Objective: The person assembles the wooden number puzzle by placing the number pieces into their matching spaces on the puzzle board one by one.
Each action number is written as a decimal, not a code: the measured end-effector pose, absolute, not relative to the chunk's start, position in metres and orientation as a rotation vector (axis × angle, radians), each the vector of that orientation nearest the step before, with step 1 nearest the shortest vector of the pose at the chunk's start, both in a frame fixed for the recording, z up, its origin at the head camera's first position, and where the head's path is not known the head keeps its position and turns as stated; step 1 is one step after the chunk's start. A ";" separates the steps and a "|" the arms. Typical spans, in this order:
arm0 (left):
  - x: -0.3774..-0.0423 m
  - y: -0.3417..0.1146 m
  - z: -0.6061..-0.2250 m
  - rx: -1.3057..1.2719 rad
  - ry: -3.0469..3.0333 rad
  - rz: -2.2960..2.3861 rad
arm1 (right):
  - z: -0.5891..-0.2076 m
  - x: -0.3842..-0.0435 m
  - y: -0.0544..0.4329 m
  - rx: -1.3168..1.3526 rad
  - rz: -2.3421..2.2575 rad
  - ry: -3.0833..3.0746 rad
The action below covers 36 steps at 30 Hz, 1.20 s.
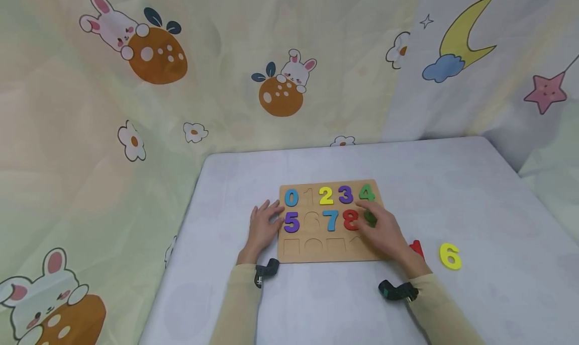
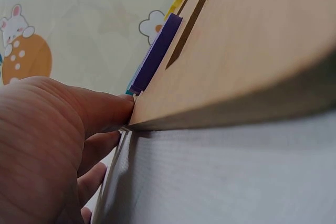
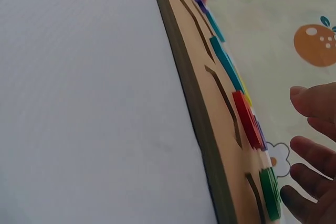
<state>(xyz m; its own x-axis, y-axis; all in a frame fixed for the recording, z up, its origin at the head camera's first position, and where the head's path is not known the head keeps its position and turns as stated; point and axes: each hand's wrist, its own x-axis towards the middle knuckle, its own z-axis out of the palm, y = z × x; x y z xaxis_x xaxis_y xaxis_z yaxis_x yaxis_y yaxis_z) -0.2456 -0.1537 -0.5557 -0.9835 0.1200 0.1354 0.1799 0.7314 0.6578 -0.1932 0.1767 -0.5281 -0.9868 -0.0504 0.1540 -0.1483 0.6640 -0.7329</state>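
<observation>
A wooden number puzzle board (image 1: pixel 296 257) lies on the table with raised, coloured digits in its upper two rows. My left hand (image 1: pixel 263 228) touches the board's left edge beside the purple 5 (image 1: pixel 291 222); in the left wrist view the thumb (image 2: pixel 105 109) meets that edge. Over the board's right side is my right hand (image 1: pixel 382 229), its fingers spread and holding nothing. They are near the red 8 (image 1: pixel 350 220) and a green piece (image 1: pixel 370 218) that the hand partly covers. The 1 and 6 recesses show bare wood.
To the right of the board, a yellow 6 (image 1: pixel 450 256) lies on the white tabletop (image 1: pixel 316 305). A red piece (image 1: pixel 417 247) is partly hidden behind the right wrist. Printed curtains (image 1: pixel 217 58) hang behind and beside the table.
</observation>
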 end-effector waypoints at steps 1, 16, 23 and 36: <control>-0.246 -0.154 -0.556 -0.245 -2.843 -1.096 | -0.528 -0.193 0.180 0.167 1.221 -2.753; -0.246 -0.155 -0.555 -0.248 -2.840 -1.075 | -0.528 -0.173 0.230 0.108 1.107 -2.788; -0.246 -0.156 -0.554 -0.229 -2.840 -1.101 | -0.529 -0.169 0.246 0.067 1.059 -2.803; -0.246 -0.156 -0.553 -0.288 -2.809 -1.088 | -0.530 -0.160 0.264 0.002 0.970 -2.886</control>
